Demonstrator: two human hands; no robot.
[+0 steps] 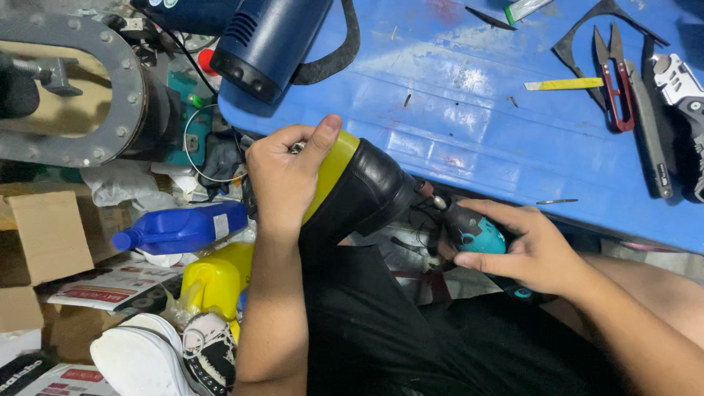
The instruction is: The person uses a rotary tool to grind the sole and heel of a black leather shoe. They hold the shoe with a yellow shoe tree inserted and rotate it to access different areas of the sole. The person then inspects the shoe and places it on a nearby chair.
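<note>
**Black shoe held against a rotary tool at the table's near edge**

The left hand (282,180) is clenched around a black shoe (367,194) fitted on a yellow last (331,167), thumb laid along the yellow part, fingers wrapped around the far side. The shoe sits just off the near edge of the blue table (469,125), over the person's lap, its toe pointing toward the right hand (524,249).

The right hand grasps a small teal and black rotary tool (473,233), fingers closed around its body. The tool's metal tip (438,202) meets the toe end of the shoe; whether it actually touches the leather cannot be told.

On the table, near its far left corner, lies a dark blue heat gun (268,44) with a black strap (334,55). Toward the right edge lie red-handled thread snips (614,81), a yellow strip (563,84), a black cut-out piece of material (587,37) and a folding utility knife (682,88), close together.

On the floor to the left of the table stand a blue plastic bottle (183,229) lying on its side, a yellow bottle (213,282), a white-soled sneaker (158,359) and cardboard boxes (44,238). A grey metal ring with bolts (121,88) stands at the far left.
</note>
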